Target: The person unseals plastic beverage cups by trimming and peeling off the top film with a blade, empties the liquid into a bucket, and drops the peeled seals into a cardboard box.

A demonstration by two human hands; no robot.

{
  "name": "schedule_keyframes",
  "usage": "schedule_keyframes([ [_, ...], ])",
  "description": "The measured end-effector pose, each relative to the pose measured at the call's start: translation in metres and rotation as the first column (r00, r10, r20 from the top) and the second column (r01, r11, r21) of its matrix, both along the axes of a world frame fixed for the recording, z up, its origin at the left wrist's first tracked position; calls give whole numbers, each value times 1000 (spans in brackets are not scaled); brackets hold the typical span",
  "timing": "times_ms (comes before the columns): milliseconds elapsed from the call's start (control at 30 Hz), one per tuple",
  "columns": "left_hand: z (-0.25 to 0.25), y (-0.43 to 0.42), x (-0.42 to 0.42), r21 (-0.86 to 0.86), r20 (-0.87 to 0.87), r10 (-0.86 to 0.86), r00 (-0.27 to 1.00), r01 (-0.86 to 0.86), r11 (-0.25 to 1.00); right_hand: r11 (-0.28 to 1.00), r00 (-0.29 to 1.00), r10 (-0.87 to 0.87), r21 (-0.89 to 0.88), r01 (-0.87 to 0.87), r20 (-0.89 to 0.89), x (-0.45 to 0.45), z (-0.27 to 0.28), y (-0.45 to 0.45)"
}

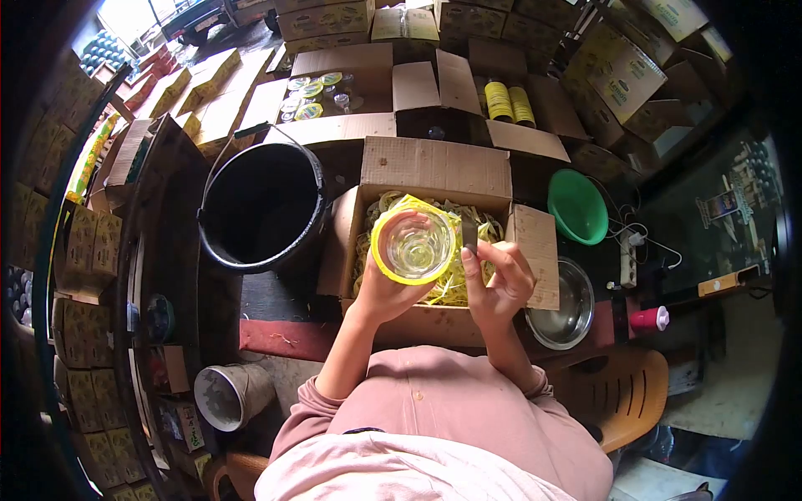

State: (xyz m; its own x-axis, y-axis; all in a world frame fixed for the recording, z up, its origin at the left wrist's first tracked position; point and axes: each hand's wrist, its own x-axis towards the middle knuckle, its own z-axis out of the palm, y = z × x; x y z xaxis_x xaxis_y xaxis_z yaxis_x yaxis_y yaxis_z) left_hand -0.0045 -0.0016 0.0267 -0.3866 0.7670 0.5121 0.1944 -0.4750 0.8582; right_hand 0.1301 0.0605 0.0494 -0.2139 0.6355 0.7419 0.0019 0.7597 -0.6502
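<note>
My left hand (386, 294) is wrapped round a clear plastic cup (415, 244), its round end facing me. A bright yellow band rings the cup, and a yellow corner sticks out at its top. Just right of the cup, my right hand (503, 282) pinches a flat, dark blade (469, 232) that points up. Whether the blade touches the cup, I cannot tell. Below both hands stands an open cardboard box (436, 164), with thin yellow strips (451, 290) heaped inside.
A black bucket (263, 204) stands left of the box. On the right are a green basin (578, 207) and a metal bowl (576, 313). Behind, one carton (338, 127) holds cups with yellow lids; another (535, 138) holds yellow-wrapped stacks. A grey bucket (230, 397) sits lower left.
</note>
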Motion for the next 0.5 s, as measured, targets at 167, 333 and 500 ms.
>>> schedule_keyframes([
  [167, 0, 1, 2, -27, -23, 32, 999, -33, 999, 997, 999, -53, 54, 53, 2, -4, 1, -2],
  [333, -1, -2, 2, -82, -119, 64, 991, -74, 994, 992, 996, -86, 94, 84, 17, -7, 4, -2],
  [500, 1, -2, 1, -83, -217, 90, 972, -111, 990, 986, 992, -114, 126, 105, 59, -8, 7, 0],
])
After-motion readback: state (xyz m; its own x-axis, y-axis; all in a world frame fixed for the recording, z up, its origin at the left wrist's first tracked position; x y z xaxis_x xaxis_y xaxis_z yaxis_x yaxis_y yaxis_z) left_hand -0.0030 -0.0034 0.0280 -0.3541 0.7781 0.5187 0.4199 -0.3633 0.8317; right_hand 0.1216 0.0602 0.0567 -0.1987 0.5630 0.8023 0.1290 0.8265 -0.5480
